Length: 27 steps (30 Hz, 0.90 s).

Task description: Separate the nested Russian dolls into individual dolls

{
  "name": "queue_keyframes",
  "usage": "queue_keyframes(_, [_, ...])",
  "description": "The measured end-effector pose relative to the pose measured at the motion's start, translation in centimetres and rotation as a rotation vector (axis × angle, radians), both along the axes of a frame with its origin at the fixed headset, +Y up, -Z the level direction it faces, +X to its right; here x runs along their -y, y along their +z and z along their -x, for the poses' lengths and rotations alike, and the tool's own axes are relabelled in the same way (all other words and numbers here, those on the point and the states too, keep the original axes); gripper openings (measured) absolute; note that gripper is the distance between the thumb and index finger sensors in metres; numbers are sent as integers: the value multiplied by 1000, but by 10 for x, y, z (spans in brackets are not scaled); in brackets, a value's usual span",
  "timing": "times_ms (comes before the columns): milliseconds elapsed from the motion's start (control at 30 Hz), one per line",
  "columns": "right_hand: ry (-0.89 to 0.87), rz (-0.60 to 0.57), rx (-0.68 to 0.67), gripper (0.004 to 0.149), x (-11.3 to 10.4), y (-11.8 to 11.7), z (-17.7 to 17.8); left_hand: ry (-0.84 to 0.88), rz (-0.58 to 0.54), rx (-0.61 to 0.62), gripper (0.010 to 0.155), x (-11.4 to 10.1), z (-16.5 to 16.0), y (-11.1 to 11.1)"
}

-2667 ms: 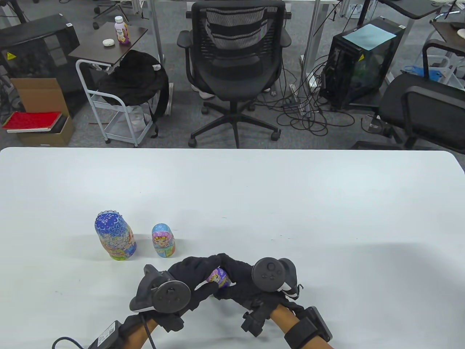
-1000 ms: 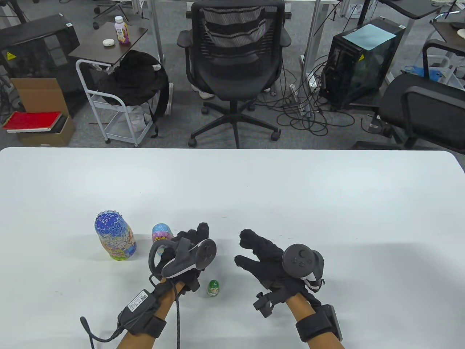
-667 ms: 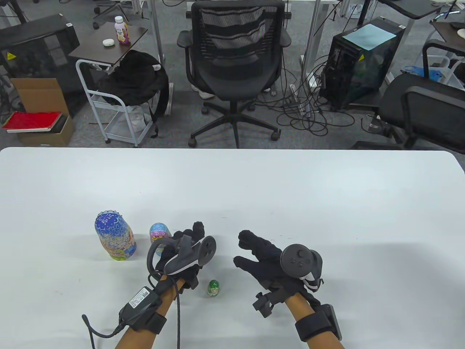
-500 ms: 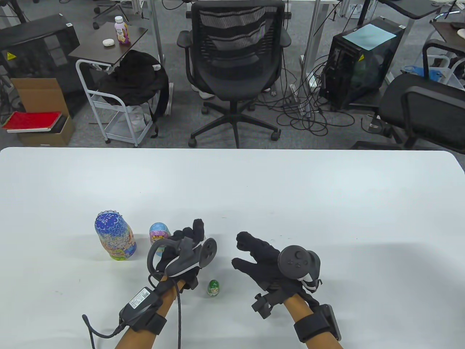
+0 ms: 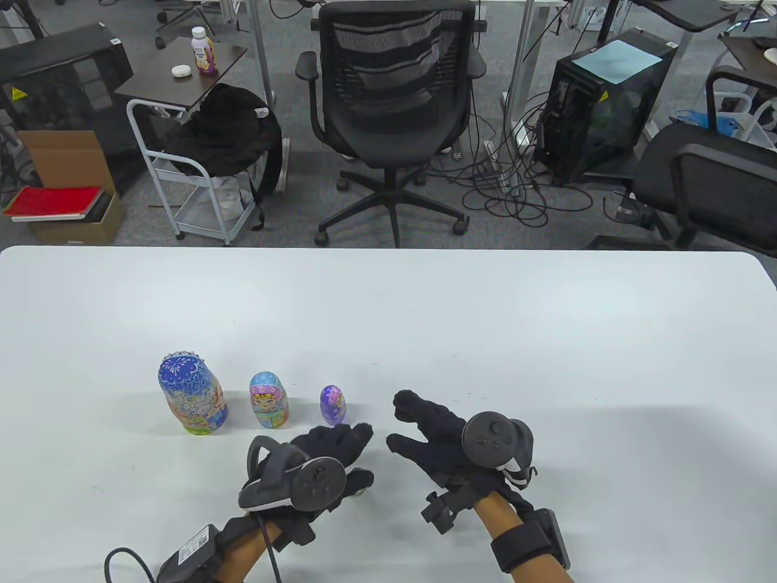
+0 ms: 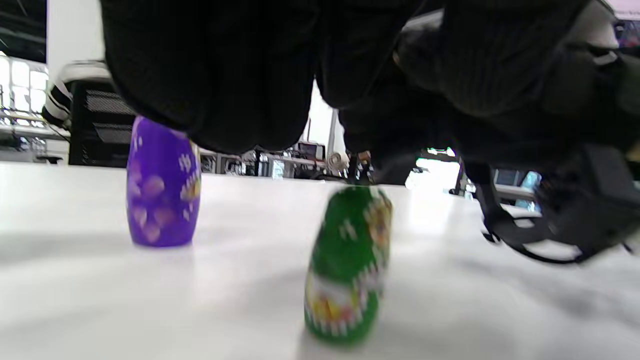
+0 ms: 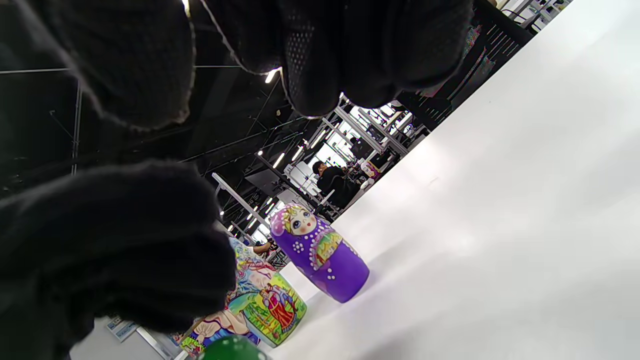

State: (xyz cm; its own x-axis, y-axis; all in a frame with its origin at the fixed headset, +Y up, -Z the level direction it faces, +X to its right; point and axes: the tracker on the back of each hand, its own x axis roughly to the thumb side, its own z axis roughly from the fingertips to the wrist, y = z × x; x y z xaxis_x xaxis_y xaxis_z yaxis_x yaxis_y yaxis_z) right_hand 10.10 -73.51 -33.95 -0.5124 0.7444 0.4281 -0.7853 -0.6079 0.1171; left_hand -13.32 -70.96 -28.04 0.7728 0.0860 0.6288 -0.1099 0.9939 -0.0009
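Three dolls stand in a row on the white table: a large blue doll, a medium light-blue doll and a small purple doll. The purple doll also shows in the left wrist view and the right wrist view. A tiny green doll stands upright under my left hand, hidden in the table view. The left hand's fingers hang open above it without touching. My right hand is open and empty, just right of the purple doll.
The dolls stand at the table's front left. Beyond the far edge stand an office chair, a small side table with a bottle, and a computer tower.
Both hands held the purple doll; the green doll then stood on the table. My left hand has let go of the purple doll beside the medium doll and drawn back over the green doll. The right hand barely moved.
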Motion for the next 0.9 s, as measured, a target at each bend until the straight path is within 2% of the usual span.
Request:
queue_keyframes(167, [37,-9,-11,75,3,2,4,-90,-29,44,78,16,-9,-1])
queue_keyframes(400, [61,-1,-19,75,7,2,5,-141,-48,69,59,26,-21,-2])
queue_keyframes(600, [83,4,-30,75,8,3,7,-166,-58,50,57,29,-20,-3])
queue_keyframes(700, [103,-6,-41,74,7,4,9,-118,-87,32,56,22,-16,-3])
queue_keyframes(900, [117,5,-82,74,9,6,15,116,-137,-59,56,-1,4,-4])
